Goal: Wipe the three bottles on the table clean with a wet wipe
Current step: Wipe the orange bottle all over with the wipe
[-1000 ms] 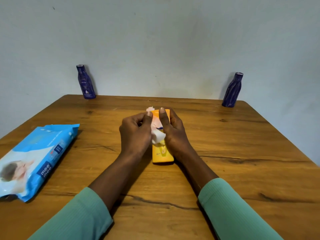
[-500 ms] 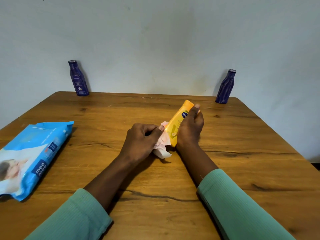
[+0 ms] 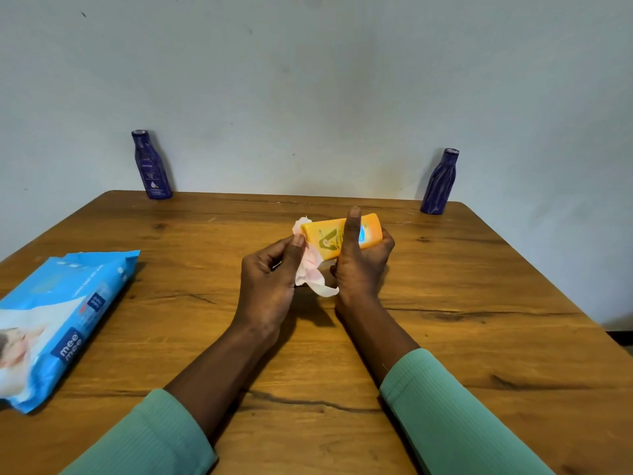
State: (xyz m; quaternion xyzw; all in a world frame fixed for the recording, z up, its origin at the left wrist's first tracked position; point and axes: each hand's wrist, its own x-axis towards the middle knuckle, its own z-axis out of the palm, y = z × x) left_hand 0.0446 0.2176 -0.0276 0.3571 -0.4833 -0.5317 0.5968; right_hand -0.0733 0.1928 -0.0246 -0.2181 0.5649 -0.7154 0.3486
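My right hand (image 3: 359, 265) grips an orange bottle (image 3: 329, 240) held almost level above the middle of the table, its thumb across the label. My left hand (image 3: 270, 279) pinches a crumpled white wet wipe (image 3: 310, 275) against the bottle's left end; part of the wipe hangs down between my hands. Two dark blue bottles stand upright at the table's far edge against the wall, one at the back left (image 3: 150, 166) and one at the back right (image 3: 440, 183).
A blue pack of wet wipes (image 3: 58, 320) lies flat at the left side of the wooden table (image 3: 479, 303). A pale wall rises right behind the table's far edge. The table's right edge slants down toward the near right.
The orange bottle went from lying upright under both hands to tilted, and now to almost level in my right hand. The wipe in my left hand moved to its left end.
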